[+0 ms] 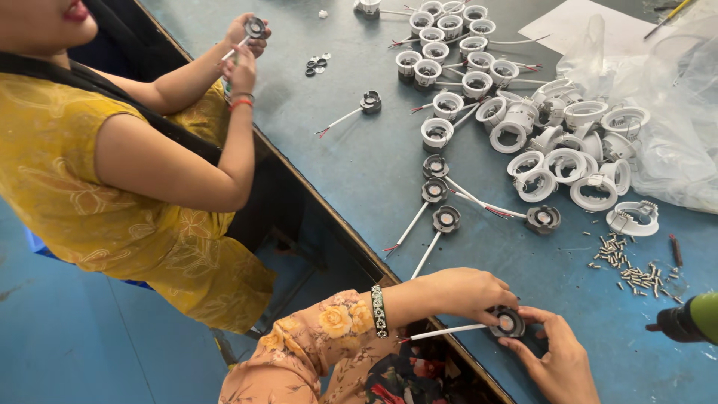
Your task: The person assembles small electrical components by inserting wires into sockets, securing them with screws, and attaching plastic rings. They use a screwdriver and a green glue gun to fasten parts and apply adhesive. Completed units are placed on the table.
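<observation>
My left hand (464, 293), at the end of a floral sleeve with a patterned wristband, grips a small dark round lamp holder (508, 323) from above. A white wire with red tips (441, 332) trails left from the holder. My right hand (555, 357) comes up from the bottom edge, and its fingers pinch the same holder from below and the right. The holder rests just above the blue-grey table (359, 164), near its front edge.
Three similar dark holders with wires (446, 219) lie in the middle of the table. White ring housings (568, 150) are heaped by a clear plastic bag (673, 112). Loose screws (628, 269) and a green-black power screwdriver (692, 318) are at right. A co-worker in yellow (90, 164) holds a part (255, 28).
</observation>
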